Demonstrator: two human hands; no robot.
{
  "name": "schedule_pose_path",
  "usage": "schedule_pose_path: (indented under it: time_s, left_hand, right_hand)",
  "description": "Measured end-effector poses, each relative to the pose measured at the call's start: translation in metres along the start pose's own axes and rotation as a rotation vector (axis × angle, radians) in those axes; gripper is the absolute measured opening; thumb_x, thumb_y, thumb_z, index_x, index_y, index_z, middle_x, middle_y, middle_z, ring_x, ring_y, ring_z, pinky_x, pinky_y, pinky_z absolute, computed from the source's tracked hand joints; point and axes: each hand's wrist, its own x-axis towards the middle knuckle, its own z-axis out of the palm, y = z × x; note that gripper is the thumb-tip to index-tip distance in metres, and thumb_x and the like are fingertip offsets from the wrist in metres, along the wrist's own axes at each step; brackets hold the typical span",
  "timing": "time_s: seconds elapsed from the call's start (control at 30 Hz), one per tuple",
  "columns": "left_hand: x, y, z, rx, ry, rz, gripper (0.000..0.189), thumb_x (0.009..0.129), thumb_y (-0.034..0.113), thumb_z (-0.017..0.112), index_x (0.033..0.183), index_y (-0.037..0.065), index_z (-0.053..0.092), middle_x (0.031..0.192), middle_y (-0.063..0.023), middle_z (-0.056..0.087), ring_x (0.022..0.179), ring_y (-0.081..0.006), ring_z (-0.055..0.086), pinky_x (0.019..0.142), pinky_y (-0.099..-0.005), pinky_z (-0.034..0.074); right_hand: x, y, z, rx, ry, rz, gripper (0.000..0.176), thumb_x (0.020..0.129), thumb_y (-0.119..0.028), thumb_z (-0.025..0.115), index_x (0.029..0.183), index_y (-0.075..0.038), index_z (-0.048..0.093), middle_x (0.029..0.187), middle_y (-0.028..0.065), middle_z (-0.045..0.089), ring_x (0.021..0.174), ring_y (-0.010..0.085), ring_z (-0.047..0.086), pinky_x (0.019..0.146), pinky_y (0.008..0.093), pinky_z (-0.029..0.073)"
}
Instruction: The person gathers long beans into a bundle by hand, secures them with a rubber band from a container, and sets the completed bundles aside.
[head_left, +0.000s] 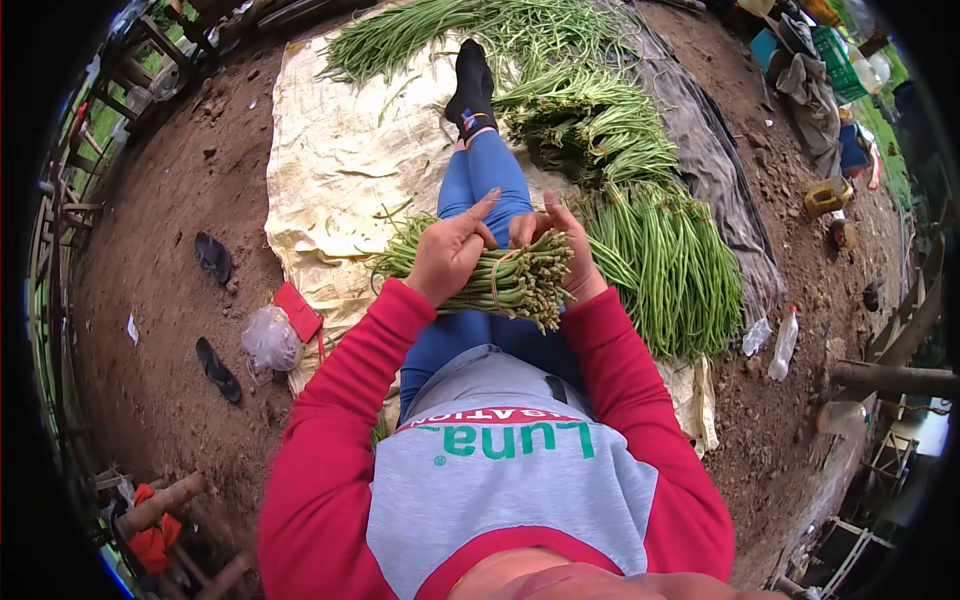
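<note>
Across my lap lies a bundle of green beans (500, 284), its cut stem ends toward the right and a thin band around it. My left hand (448, 256) rests on top of the bundle at its left part, fingers curled onto it with the thumb raised. At the stem ends is my right hand (568, 245), its fingers bent against the bundle. Tied bundles of long beans (660, 265) are stacked to the right of my legs. More long beans (560, 35) lie loose beyond my feet.
A pale sheet (330, 180) is under my legs, with a dark cloth (700, 130) along its right edge. Sandals (212, 257), a plastic bag (271, 338) and a red item (298, 310) lie left. A plastic bottle (785, 343) is on the soil at right.
</note>
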Motion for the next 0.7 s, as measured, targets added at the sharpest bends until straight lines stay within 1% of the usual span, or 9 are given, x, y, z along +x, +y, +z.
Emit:
schedule_pose_path:
  time_s: [0.1,0.17,0.3,0.33,0.43,0.5,0.57,0.63,0.7]
  left_hand:
    - [-0.03,-0.103,0.017,-0.26,0.433,-0.159,0.043,0.079,-0.007,0.046,0.114,-0.002,0.071,0.101,-0.0121,0.072,0.091,-0.0157,0.067,0.086,-0.0286,0.053]
    - [-0.042,-0.107,0.007,-0.496,0.454,-0.248,0.04,0.078,-0.008,0.046,0.107,-0.003,0.072,0.107,-0.0136,0.071,0.099,-0.0182,0.066,0.092,-0.0294,0.05]
    - [-0.064,-0.076,-0.01,-0.628,0.209,-0.314,0.037,0.074,-0.01,0.045,0.095,-0.002,0.074,0.115,-0.016,0.07,0.117,-0.0236,0.061,0.107,-0.0345,0.044]
    - [-0.066,-0.064,-0.014,-0.626,0.211,-0.309,0.037,0.074,-0.01,0.045,0.095,-0.002,0.074,0.115,-0.016,0.07,0.117,-0.0236,0.061,0.107,-0.0345,0.044]
    - [-0.081,-0.034,-0.016,0.301,-0.104,0.063,0.085,0.062,0.028,0.082,0.137,0.006,0.048,0.141,-0.0154,0.053,0.129,-0.0323,0.052,0.116,-0.0458,0.033]
    - [-0.086,-0.043,-0.012,0.603,-0.184,0.198,0.116,0.054,0.041,0.093,0.15,0.009,0.036,0.148,-0.0151,0.047,0.13,-0.0352,0.051,0.117,-0.0496,0.031]
    - [-0.079,-0.071,-0.01,0.582,-0.04,0.35,0.108,0.057,0.037,0.093,0.147,0.01,0.041,0.141,-0.0149,0.053,0.128,-0.0341,0.053,0.116,-0.053,0.031]
    - [-0.063,-0.056,-0.023,0.561,-0.012,0.405,0.098,0.06,0.032,0.094,0.143,0.01,0.046,0.129,-0.0155,0.06,0.119,-0.0349,0.059,0.11,-0.05,0.041]
    - [-0.052,-0.043,-0.035,0.168,0.051,0.233,0.089,0.062,0.025,0.094,0.138,0.008,0.051,0.119,-0.0153,0.065,0.11,-0.0319,0.065,0.099,-0.0422,0.051]
  right_hand:
    - [0.006,0.08,-0.04,0.315,0.505,-0.002,0.034,0.101,-0.03,0.055,0.097,0.002,0.067,0.094,0.0104,0.066,0.086,0.0206,0.066,0.079,0.0326,0.056]
    - [-0.013,0.081,0.0,-0.064,0.53,-0.001,0.029,0.095,-0.017,0.062,0.121,-0.002,0.064,0.104,0.0087,0.065,0.092,0.0217,0.066,0.081,0.033,0.056]
    - [-0.008,0.099,-0.031,-1.036,0.31,-0.302,0.023,0.089,-0.013,0.068,0.111,-0.005,0.064,0.101,0.0068,0.063,0.088,0.0194,0.065,0.077,0.0306,0.055]
    - [-0.008,0.099,-0.019,-0.877,0.401,-0.262,0.022,0.088,-0.011,0.068,0.109,-0.005,0.063,0.103,0.0068,0.063,0.088,0.0187,0.065,0.078,0.0293,0.055]
    - [-0.006,0.094,-0.003,-0.801,0.458,-0.283,0.02,0.09,-0.008,0.066,0.108,-0.002,0.063,0.102,0.0066,0.063,0.086,0.0168,0.064,0.078,0.0272,0.055]
    - [-0.008,0.086,0.009,-1.564,0.309,-0.432,0.02,0.093,-0.01,0.063,0.111,-0.001,0.063,0.097,0.0071,0.064,0.085,0.0144,0.063,0.077,0.0275,0.055]
    - [-0.001,0.092,0.017,-1.286,0.281,-0.547,0.019,0.096,-0.011,0.06,0.112,-0.002,0.063,0.092,0.0059,0.065,0.083,0.0132,0.064,0.075,0.028,0.056]
    - [0.01,0.075,0.046,-0.322,0.55,-0.133,0.018,0.096,-0.009,0.058,0.111,-0.002,0.063,0.092,0.0042,0.066,0.082,0.0124,0.065,0.073,0.0275,0.056]
    - [0.024,0.053,0.069,-0.36,0.353,-0.251,0.017,0.096,-0.011,0.06,0.11,-0.002,0.064,0.094,0.0026,0.069,0.081,0.0126,0.067,0.07,0.0295,0.056]
